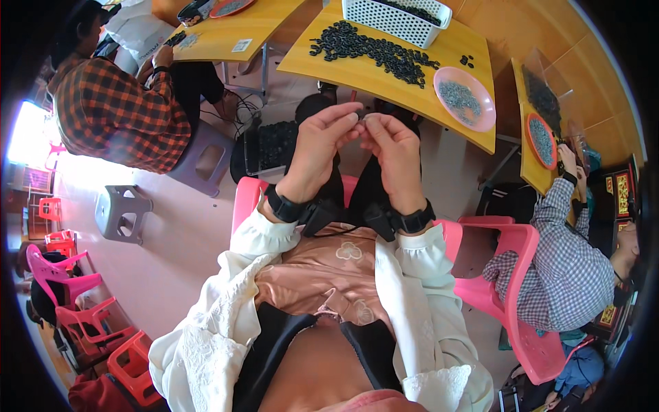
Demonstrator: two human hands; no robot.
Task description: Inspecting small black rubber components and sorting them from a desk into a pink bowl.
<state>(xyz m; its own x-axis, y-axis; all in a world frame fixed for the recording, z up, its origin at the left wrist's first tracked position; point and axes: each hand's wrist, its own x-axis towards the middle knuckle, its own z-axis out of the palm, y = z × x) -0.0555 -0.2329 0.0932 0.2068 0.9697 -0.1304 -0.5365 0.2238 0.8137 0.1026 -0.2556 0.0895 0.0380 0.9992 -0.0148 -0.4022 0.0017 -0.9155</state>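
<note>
My left hand (pixel 320 141) and my right hand (pixel 394 150) meet in front of my lap, thumbs and forefingers pinched together. Something small and dark shows between the fingertips, too small to name. Ahead of my hands, a yellow table (pixel 302 56) bears a spread of small black pieces (pixel 374 53). A pink plate (pixel 486 103) near its right front corner holds many small grey, metallic-looking bits (pixel 458 99). Below the table, left of my hands, a dark box of black pieces (pixel 272 145) sits close to my legs.
A white perforated basket (pixel 391 26) with black pieces stands on the table's far side. To the left, a person in a checked shirt (pixel 130 113) sits at another table (pixel 240 27). At right, another person (pixel 566 254) works beside an orange plate (pixel 541 141). A grey stool (pixel 123 211) stands on the floor.
</note>
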